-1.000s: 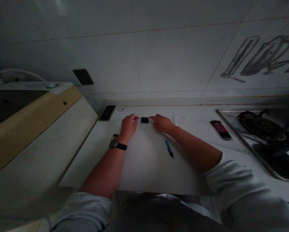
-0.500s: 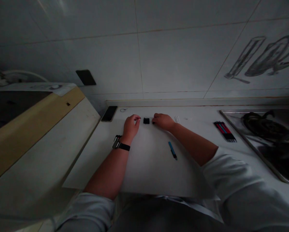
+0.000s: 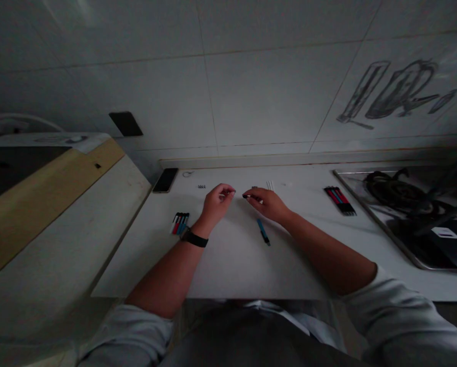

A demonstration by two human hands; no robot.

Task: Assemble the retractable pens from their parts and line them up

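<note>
Between the two rows of small parts at the back of the counter (image 3: 228,275), both hands are raised close together and apart from each other. The right hand (image 3: 267,202) holds a small black piece (image 3: 245,196) in a narrow pinch, the piece pointing toward the left hand (image 3: 217,203). The left hand's thumb and fingertips are drawn nearly together; whether they grip a small part cannot be told.

Progress: work is judged to be partway. A group of pens (image 3: 180,223) lies side by side by the left wrist, and a second group (image 3: 340,202) lies at far right, near the stove (image 3: 389,219); both are laid out in order. Whether any of these pens lacks parts cannot be told at this scale.

Outstanding: one blue pen (image 3: 263,232) lies alone, nearer the body than the right hand. Loose coils (image 3: 201,186), probably springs, sit left of the left hand; white rods (image 3: 270,185) lie just behind the right hand. These parts appear unfitted, as is the black piece.
</note>
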